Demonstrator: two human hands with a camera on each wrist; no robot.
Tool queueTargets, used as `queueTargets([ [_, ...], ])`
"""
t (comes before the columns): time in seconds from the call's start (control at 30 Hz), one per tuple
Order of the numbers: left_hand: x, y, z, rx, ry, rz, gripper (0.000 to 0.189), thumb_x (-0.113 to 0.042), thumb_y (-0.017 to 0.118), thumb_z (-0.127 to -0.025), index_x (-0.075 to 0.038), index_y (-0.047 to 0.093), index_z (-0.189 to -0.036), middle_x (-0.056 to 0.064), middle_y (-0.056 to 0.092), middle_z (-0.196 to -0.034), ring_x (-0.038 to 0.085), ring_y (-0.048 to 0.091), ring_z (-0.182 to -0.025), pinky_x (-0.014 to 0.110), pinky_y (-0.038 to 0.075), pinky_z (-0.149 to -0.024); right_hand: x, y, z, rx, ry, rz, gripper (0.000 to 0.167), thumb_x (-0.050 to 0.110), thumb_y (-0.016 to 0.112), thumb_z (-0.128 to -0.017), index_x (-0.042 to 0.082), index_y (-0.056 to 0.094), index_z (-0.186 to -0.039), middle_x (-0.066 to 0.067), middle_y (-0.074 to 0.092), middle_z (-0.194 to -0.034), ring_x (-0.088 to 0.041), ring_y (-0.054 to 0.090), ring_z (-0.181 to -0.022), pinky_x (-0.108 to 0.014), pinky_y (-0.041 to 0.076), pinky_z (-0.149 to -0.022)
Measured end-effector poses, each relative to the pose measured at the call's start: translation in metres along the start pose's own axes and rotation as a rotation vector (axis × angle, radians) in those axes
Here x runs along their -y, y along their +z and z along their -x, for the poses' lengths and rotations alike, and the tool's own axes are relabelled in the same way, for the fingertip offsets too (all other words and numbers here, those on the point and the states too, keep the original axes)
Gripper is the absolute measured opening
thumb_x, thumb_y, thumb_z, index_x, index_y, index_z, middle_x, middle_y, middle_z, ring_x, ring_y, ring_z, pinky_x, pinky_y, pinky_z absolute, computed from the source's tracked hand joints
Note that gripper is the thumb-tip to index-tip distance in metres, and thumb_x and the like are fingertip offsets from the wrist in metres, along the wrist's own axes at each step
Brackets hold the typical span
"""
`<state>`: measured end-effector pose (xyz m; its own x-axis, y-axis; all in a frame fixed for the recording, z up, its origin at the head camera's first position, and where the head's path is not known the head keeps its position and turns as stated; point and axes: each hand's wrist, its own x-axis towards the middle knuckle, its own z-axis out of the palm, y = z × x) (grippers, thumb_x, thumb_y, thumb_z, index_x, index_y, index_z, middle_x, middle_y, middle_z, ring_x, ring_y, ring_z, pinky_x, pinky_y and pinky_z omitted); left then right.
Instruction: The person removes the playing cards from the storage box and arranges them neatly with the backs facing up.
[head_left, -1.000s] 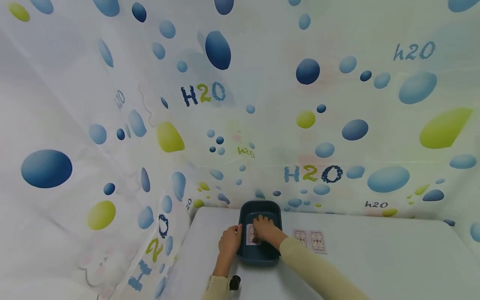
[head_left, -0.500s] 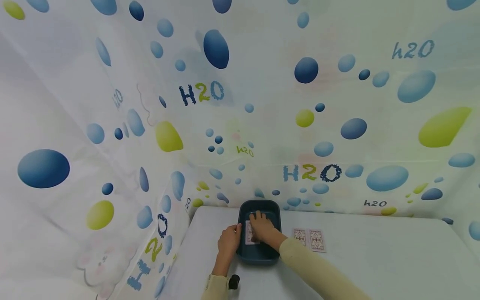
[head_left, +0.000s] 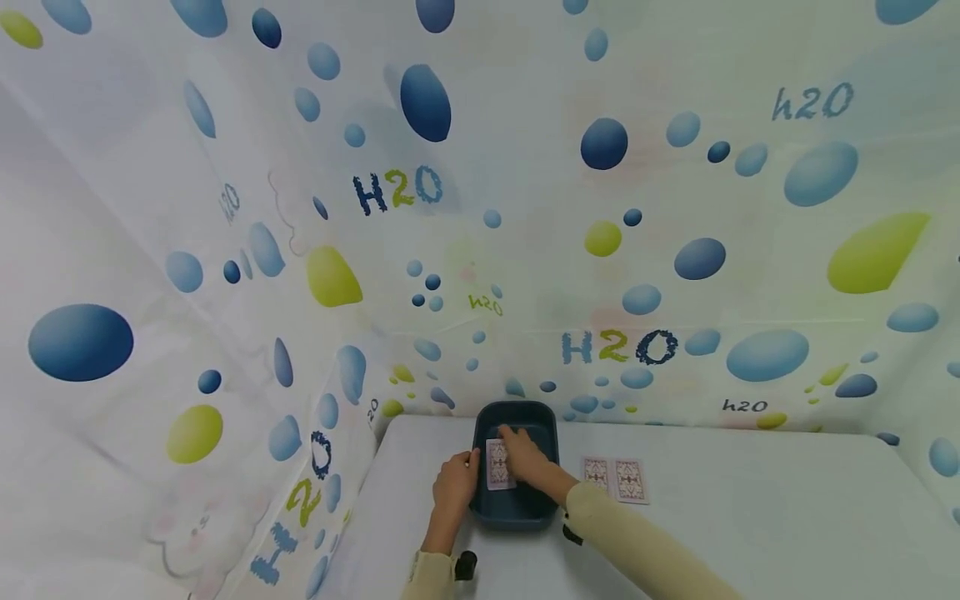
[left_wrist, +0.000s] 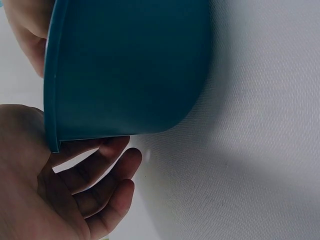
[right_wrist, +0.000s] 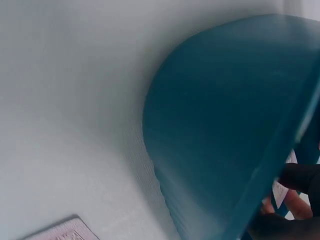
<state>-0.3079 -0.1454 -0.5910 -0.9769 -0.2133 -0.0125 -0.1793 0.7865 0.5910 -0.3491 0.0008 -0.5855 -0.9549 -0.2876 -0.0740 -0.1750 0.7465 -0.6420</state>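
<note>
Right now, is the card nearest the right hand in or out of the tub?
In: the head view shows the card inside the tub, partly behind the right hand.

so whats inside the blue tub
Inside the blue tub, a red-patterned card shows, and the right hand reaches in over it. The hand hides some of the card and tub floor; anything beneath cannot be seen.

Tub (head_left: 516,524) on surface (head_left: 765,517), playing card (head_left: 498,465) inside, left half; two more cards (head_left: 631,482) side by side right of tub; sheet (head_left: 525,275) behind.
</note>
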Motion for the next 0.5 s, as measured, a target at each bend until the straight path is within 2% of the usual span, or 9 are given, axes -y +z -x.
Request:
queueTargets([
  [0.1, 0.002, 0.002, -0.001, 0.005, -0.004, -0.002, 0.044, -0.039, 0.049, -0.105, -0.004, 0.071, -0.118, 0.02, 0.073, -0.114, 0.039, 0.071, -0.097, 0.054, 0.055, -0.078, -0.003, -0.005, 0.001, 0.023, 0.011, -0.065, 0.047, -0.006, 0.062, -0.089, 0.007, 0.053, -0.133, -0.02, 0.064, -0.121, -0.031, 0.067, -0.101, -0.047, 0.056, -0.087],
  [0.23, 0.003, 0.004, -0.003, 0.018, -0.013, -0.008, 0.045, -0.039, 0.048, -0.105, -0.003, 0.07, -0.122, 0.021, 0.072, -0.118, 0.04, 0.07, -0.104, 0.056, 0.055, -0.083, -0.005, -0.017, 0.006, 0.043, -0.003, -0.141, 0.04, -0.002, 0.062, -0.092, 0.005, 0.056, -0.131, -0.018, 0.066, -0.119, -0.027, 0.066, -0.098, -0.044, 0.056, -0.086],
  [0.33, 0.003, 0.005, -0.003, 0.019, -0.012, -0.015, 0.046, -0.04, 0.047, -0.105, -0.003, 0.069, -0.122, 0.021, 0.072, -0.118, 0.041, 0.069, -0.106, 0.056, 0.055, -0.084, -0.006, -0.028, 0.011, 0.064, -0.028, -0.211, 0.037, -0.001, 0.062, -0.093, 0.004, 0.057, -0.129, -0.017, 0.066, -0.109, -0.023, 0.064, -0.086, -0.039, 0.057, -0.076],
  [0.5, 0.002, 0.004, -0.003, -0.031, 0.03, -0.019, 0.04, -0.037, 0.05, -0.104, -0.005, 0.074, -0.111, 0.019, 0.075, -0.106, 0.04, 0.072, -0.093, 0.054, 0.055, -0.073, -0.011, -0.044, 0.019, 0.123, -0.05, -0.333, 0.037, -0.002, 0.063, -0.094, 0.003, 0.057, -0.131, -0.011, 0.062, -0.093, -0.017, 0.061, -0.072, -0.03, 0.057, -0.062],
])
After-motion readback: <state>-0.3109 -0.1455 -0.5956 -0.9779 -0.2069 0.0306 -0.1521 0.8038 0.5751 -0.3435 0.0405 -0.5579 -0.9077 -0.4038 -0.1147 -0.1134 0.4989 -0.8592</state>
